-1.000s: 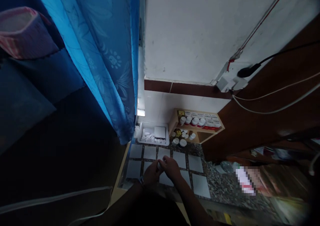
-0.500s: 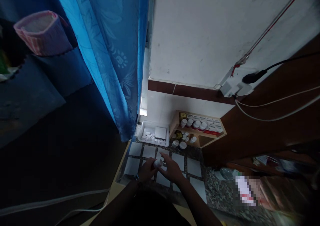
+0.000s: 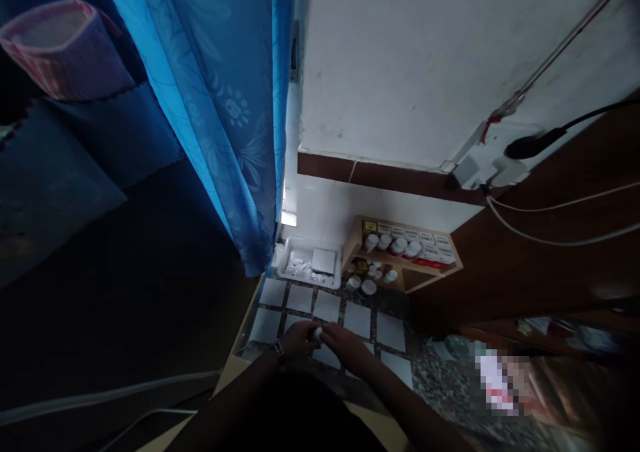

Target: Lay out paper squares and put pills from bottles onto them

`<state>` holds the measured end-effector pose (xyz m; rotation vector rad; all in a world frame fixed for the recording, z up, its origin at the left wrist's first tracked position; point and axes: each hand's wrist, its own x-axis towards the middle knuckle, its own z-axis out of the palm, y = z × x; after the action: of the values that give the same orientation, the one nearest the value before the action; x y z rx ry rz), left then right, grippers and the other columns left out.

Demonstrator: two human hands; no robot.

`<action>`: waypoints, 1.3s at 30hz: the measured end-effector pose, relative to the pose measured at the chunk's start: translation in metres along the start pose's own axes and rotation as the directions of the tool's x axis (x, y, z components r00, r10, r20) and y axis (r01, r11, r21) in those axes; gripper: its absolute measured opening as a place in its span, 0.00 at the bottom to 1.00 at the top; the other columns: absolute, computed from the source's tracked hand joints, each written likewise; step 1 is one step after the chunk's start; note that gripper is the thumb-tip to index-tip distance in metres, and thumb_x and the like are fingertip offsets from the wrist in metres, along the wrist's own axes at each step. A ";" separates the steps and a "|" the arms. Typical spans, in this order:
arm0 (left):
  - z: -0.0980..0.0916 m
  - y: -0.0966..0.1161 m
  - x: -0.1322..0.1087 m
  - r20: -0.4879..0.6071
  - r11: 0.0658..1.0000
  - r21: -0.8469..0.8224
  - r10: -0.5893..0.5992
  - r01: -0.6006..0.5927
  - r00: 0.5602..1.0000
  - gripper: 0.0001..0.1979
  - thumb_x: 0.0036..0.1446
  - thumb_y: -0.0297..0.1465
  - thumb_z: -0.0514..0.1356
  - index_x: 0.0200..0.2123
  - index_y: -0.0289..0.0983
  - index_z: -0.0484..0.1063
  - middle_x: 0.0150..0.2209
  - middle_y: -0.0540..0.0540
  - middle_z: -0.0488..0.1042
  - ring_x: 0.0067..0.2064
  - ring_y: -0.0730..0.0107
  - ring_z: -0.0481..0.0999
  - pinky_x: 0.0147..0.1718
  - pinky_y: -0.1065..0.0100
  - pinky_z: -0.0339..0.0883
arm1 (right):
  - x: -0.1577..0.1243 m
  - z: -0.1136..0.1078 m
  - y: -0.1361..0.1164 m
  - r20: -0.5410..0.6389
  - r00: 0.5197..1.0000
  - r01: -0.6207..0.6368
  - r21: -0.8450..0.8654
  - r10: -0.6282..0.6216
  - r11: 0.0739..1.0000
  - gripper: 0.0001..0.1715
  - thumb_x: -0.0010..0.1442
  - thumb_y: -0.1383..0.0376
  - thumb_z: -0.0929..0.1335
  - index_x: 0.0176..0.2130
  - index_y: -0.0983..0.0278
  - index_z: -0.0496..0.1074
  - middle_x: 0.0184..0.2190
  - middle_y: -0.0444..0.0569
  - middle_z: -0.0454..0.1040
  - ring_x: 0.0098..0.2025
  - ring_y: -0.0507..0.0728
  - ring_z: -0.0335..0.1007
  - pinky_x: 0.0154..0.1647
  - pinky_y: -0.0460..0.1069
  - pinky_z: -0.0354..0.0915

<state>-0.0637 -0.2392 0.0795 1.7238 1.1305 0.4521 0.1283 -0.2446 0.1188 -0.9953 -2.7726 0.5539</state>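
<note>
My left hand [image 3: 297,340] and my right hand [image 3: 345,347] meet low in the middle of the view, above a granite counter [image 3: 430,365]. Between them is a small white bottle [image 3: 318,333], mostly hidden by my fingers. The left fingers wrap one side of it, and the right fingers press against the other. Square white paper sheets [image 3: 327,307] lie in rows on the counter around and under my hands. A dark band [image 3: 279,352] circles my left wrist.
A white tray [image 3: 285,260] of small white pieces and a white square stands behind the sheets. Beside it, a wooden shelf [image 3: 407,252] holds white jars and boxes. A blue curtain [image 3: 225,125] hangs left, and a brown cabinet [image 3: 520,265] stands right.
My hands have closed in around the white bottle, which showed more plainly between them half a second ago. The whole view has shifted slightly with my head.
</note>
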 end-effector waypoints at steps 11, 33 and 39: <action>0.007 0.011 0.006 -0.106 0.999 0.002 -0.039 0.040 0.994 0.20 0.44 0.27 0.62 0.44 0.37 0.73 0.34 0.49 0.75 0.31 0.72 0.68 0.32 0.73 0.60 | 0.020 -0.013 0.000 0.071 0.813 -0.582 0.098 0.578 0.807 0.20 0.62 0.55 0.56 0.39 0.63 0.70 0.31 0.52 0.74 0.36 0.56 0.70 0.37 0.48 0.61; 0.011 0.012 0.025 -0.188 0.995 0.030 -0.087 0.095 0.978 0.15 0.42 0.28 0.63 0.38 0.35 0.75 0.29 0.50 0.73 0.29 0.71 0.68 0.29 0.73 0.59 | 0.022 -0.014 0.016 0.085 0.794 -0.606 0.204 0.602 0.769 0.18 0.60 0.57 0.58 0.39 0.65 0.71 0.30 0.51 0.73 0.35 0.57 0.69 0.38 0.50 0.62; 0.011 -0.001 0.023 -0.209 0.994 0.009 -0.102 0.107 0.972 0.15 0.43 0.30 0.63 0.38 0.34 0.75 0.29 0.48 0.74 0.30 0.70 0.68 0.30 0.72 0.60 | 0.014 -0.010 0.013 -0.096 0.894 -0.374 0.377 0.437 0.848 0.33 0.51 0.61 0.66 0.56 0.61 0.59 0.48 0.54 0.68 0.46 0.58 0.66 0.45 0.51 0.62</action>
<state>-0.0448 -0.2253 0.0689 1.6529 1.3732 0.5681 0.1280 -0.2231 0.1233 -1.4653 -2.1974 0.9246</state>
